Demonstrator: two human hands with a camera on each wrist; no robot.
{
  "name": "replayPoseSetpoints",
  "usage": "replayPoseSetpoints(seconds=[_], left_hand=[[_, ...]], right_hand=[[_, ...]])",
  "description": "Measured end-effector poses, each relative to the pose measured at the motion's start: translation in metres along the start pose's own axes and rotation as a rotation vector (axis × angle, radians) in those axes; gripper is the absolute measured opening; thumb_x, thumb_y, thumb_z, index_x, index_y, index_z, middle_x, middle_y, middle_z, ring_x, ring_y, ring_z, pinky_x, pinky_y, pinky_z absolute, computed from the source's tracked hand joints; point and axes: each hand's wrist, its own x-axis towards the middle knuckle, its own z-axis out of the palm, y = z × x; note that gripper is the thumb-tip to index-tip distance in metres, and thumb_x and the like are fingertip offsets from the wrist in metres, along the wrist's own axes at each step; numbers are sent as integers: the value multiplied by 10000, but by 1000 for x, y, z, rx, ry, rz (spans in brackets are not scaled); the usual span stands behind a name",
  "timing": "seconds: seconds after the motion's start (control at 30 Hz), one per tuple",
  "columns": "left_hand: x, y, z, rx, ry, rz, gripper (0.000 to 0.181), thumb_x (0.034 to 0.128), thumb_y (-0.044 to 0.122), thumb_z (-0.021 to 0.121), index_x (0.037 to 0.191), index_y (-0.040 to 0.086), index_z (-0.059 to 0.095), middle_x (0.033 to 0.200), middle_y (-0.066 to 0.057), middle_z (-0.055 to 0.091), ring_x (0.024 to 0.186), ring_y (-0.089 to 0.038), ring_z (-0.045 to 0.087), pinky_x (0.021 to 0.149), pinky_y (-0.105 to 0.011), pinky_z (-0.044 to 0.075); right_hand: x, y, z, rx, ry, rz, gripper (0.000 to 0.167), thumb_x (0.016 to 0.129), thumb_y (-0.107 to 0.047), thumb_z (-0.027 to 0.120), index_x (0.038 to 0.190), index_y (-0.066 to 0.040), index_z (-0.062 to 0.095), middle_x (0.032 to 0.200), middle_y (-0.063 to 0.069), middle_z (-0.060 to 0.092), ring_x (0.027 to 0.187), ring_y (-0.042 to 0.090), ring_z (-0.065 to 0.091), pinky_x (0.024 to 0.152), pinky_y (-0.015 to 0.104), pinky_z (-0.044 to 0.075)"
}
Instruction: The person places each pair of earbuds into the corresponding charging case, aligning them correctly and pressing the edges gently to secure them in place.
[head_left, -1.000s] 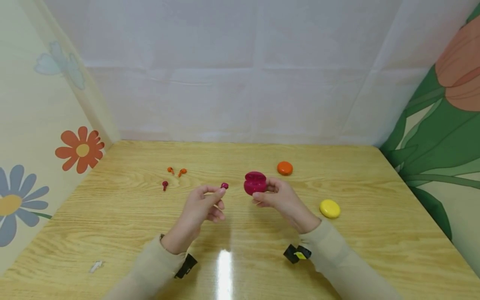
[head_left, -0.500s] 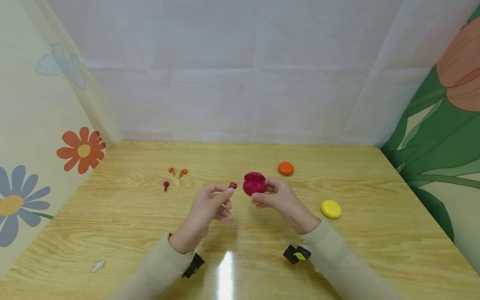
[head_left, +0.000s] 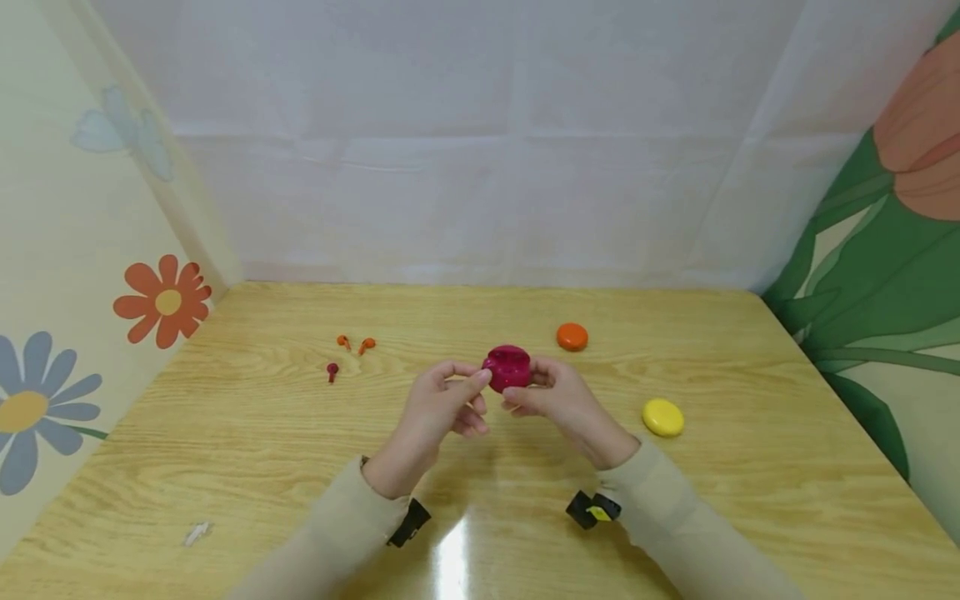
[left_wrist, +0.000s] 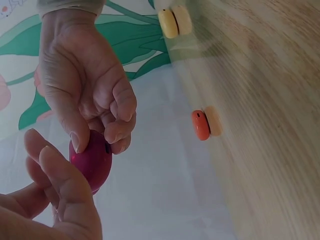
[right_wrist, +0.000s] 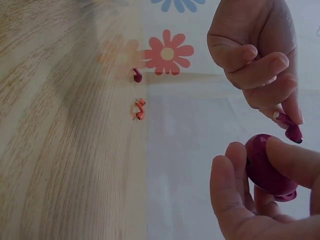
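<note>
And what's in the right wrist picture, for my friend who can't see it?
The left hand pinches a magenta earbud close to a round magenta case held by the right hand. Beyond them, a second magenta earbud and two orange earbuds lie on a wooden table.

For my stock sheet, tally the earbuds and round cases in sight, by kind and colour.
Magenta earbuds: 2
Orange earbuds: 2
Magenta case: 1
Orange case: 1
Yellow case: 1
Total: 7
</note>
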Motion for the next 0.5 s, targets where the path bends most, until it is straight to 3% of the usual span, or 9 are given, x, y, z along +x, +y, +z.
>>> replayPoseSetpoints(seconds=[0.5], left_hand=[[9, 4, 9, -13, -21, -3, 198, 976, 165, 608, 1075, -5, 588, 583, -1, 623, 441, -93, 571, 439, -212, 459]], right_hand=[[4, -1, 0, -25, -26, -1, 333, 905, 7, 639, 1196, 134, 537, 1026, 150, 659, 828, 169, 640, 776, 343, 558]])
